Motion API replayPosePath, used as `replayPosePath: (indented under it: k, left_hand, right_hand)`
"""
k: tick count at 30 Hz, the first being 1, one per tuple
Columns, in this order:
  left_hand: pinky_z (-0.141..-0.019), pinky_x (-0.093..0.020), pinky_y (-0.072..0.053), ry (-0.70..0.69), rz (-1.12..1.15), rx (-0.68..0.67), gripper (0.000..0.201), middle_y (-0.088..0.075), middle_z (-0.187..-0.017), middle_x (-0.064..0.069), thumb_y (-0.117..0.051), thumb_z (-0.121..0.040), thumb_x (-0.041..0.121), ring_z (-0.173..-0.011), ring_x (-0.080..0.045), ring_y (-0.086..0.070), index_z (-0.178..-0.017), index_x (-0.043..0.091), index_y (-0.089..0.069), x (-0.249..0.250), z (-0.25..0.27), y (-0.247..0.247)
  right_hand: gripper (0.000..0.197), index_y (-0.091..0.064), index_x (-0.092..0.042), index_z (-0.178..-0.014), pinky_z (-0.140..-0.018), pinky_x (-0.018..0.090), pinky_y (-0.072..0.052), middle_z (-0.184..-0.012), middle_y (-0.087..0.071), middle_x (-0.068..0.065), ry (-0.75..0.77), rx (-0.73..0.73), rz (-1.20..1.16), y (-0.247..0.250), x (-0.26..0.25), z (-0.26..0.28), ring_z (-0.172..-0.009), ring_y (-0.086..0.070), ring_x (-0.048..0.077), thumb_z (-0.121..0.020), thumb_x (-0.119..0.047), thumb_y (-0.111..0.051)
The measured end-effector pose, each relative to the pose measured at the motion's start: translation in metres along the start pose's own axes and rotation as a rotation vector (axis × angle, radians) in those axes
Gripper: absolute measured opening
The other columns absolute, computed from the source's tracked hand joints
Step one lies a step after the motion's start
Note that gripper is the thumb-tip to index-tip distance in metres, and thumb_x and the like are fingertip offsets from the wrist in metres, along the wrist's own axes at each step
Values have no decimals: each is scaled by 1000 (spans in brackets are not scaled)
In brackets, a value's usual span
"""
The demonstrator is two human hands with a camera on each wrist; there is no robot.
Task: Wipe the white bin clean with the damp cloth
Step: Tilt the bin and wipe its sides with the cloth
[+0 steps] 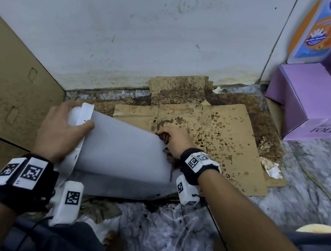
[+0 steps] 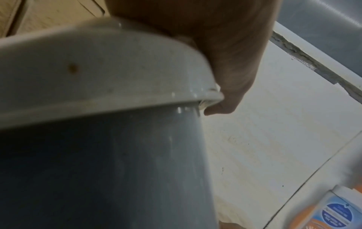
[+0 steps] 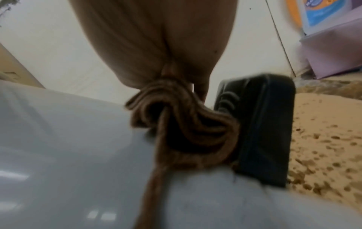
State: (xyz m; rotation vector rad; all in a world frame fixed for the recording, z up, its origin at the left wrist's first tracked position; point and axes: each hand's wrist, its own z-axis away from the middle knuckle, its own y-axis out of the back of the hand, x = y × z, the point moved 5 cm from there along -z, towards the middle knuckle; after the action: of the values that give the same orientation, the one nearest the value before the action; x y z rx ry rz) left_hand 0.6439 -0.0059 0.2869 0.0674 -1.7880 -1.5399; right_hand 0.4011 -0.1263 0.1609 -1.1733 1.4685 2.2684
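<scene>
Head view: left hand (image 1: 59, 130) fingers curled over white bin (image 1: 120, 155) rim, right hand (image 1: 176, 141) seemingly pinching brown cloth (image 3: 182, 124).

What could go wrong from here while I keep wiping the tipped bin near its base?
The left hand holds the white bin only by its wet rim, so it could slip or roll. The right hand pinches a bunched brown cloth right beside the black pedal, where a fold might snag. The stained cardboard lies just beneath, so a dragging cloth could pick up dirt and smear it back.
</scene>
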Motion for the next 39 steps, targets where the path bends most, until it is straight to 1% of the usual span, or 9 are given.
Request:
replayPosePath:
  k: [4,7,10,13,21,26,31,34,39]
  left_hand:
    - [-98,-45,-39,-23,25,10,72,-52,-125,-14,-55,-65,52,-115,-34,-51,-131,24,-53,-3,0,1]
    - [-98,-45,-39,-35,47,8,70,-53,-125,-13,-56,-67,49,-115,-32,-51,-131,24,-54,-5,-1,3]
    - [-98,-45,-40,-27,52,10,68,-53,-125,-12,-57,-68,50,-116,-31,-51,-131,25,-54,-9,-2,3]
    - [-98,-45,-40,-33,50,14,67,-52,-126,-11,-57,-69,50,-115,-30,-51,-131,26,-54,-11,-4,3]
    - [-96,-47,-44,-51,46,27,66,-54,-131,-9,-62,-70,50,-114,-29,-54,-131,25,-53,-23,-12,1]
    - [-95,-47,-46,-69,38,13,59,-56,-130,-7,-67,-75,44,-112,-27,-56,-130,27,-54,-19,-17,1]
    - [-100,-44,-39,-109,-14,38,49,-55,-130,-13,-73,-84,27,-116,-31,-53,-130,22,-57,-2,-19,-2]
    - [-99,-44,-39,-114,-18,28,57,-54,-128,-14,-69,-77,39,-115,-33,-53,-129,21,-57,7,-15,-2]
    - [-99,-45,-39,-115,-27,26,57,-55,-126,-14,-65,-77,41,-114,-33,-54,-130,23,-56,8,-14,-4]
  right_hand:
    - [36,-68,-24,-114,-90,23,-44,-120,-65,1,-40,58,-158,32,28,-4,-108,-59,22,-92,-1,-52]
    - [37,-63,-31,-119,-72,22,-51,-117,-60,-8,-127,113,-391,61,60,-4,-102,-58,16,-95,-6,-50]
    - [36,-61,-30,-120,-83,37,-56,-125,-61,0,-142,183,-613,81,83,-3,-107,-61,20,-96,-5,-51]
    - [32,-62,-38,-109,-82,40,-57,-118,-64,0,-150,93,-568,70,88,1,-97,-64,23,-95,-11,-55]
    - [28,-68,-14,-115,-74,-3,-38,-107,-65,-11,-18,-190,-438,4,79,-7,-82,-57,-19,-89,-6,-63]
    - [28,-72,-20,-108,-83,3,-41,-116,-68,-3,-34,-208,-349,2,106,-2,-106,-61,6,-85,-4,-66]
    - [24,-74,-29,-101,-77,18,-45,-109,-70,-4,-209,-80,-295,16,151,14,-82,-63,5,-84,-12,-70]
    - [24,-73,-31,-100,-69,26,-52,-93,-74,-3,-223,40,-447,37,139,13,-69,-64,13,-86,-12,-68]
    - [23,-74,-21,-105,-69,10,-51,-87,-73,-13,-85,-217,-427,29,81,-8,-70,-65,-2,-83,-15,-71]
